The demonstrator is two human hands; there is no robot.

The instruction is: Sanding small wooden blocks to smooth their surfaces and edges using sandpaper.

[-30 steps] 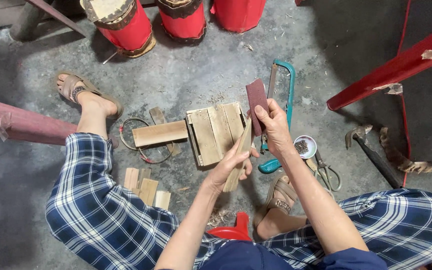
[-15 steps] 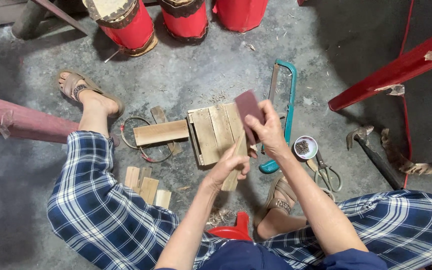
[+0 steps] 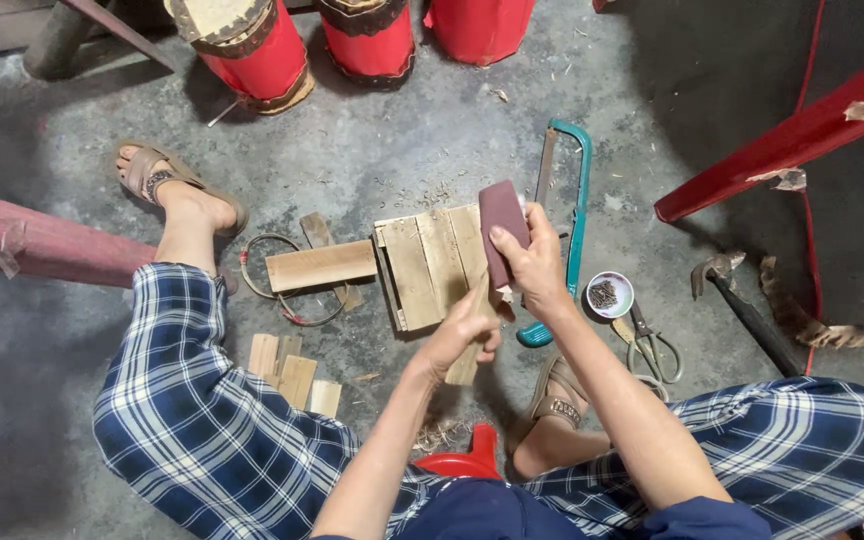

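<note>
My right hand [image 3: 533,262] grips a dark maroon sanding block [image 3: 501,225] and presses it against the upper end of a thin wooden strip [image 3: 468,350]. My left hand [image 3: 462,328] is closed around that strip, holding it tilted over the floor. Just behind the hands lies a small assembly of pale wooden slats [image 3: 426,265] with a longer flat board [image 3: 320,266] sticking out to its left.
A teal hacksaw [image 3: 568,200], a small dish of nails [image 3: 609,294], scissors [image 3: 653,349] and a hammer [image 3: 742,305] lie at the right. Several short wood offcuts [image 3: 290,368] and a wire ring [image 3: 267,270] lie left. Red drums [image 3: 257,45] stand at the back; red bars cross left and right.
My right hand has slid the sanding block down along the wooden strip toward my left hand. The left hand keeps its hold on the strip.
</note>
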